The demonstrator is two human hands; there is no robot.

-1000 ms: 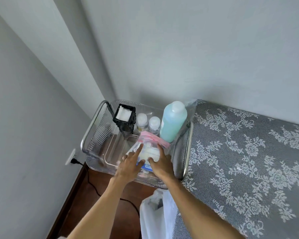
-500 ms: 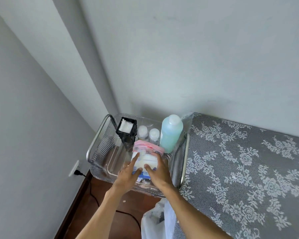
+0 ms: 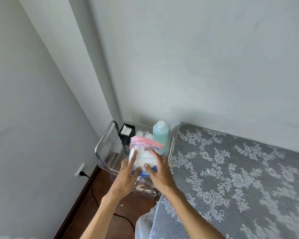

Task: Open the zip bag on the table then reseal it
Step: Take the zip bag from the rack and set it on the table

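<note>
Zip bag (image 3: pixel 144 153): clear plastic with a pink seal strip along its top, standing upright in a clear tray (image 3: pixel 113 165) inside a wire basket (image 3: pixel 104 144), toward the basket's right front part.
Contents: white and blue packages, blurred through the plastic.
Seal: the pink strip looks flat and closed; I cannot tell for certain.
Left hand (image 3: pixel 128 176): fingers spread, index finger lying up the bag's left face, thumb against its lower front.
Right hand (image 3: pixel 160 171): fingers spread over the bag's right face, holding it from that side.
Grip: the bag is pressed between both hands, neither one curled shut around it.
Behind the bag: a tall blue-green bottle (image 3: pixel 160 135) at the basket's back right, two small white-capped bottles (image 3: pixel 148 135), a black holder (image 3: pixel 126 132) at back left.
Right of the basket: a grey lace-covered surface (image 3: pixel 231 169).
Risk: the slick plastic could slip from the flat-handed hold, or the bag could knock the bottles just behind it.
Risk: pulling the seal apart unevenly could spill the contents.
</note>
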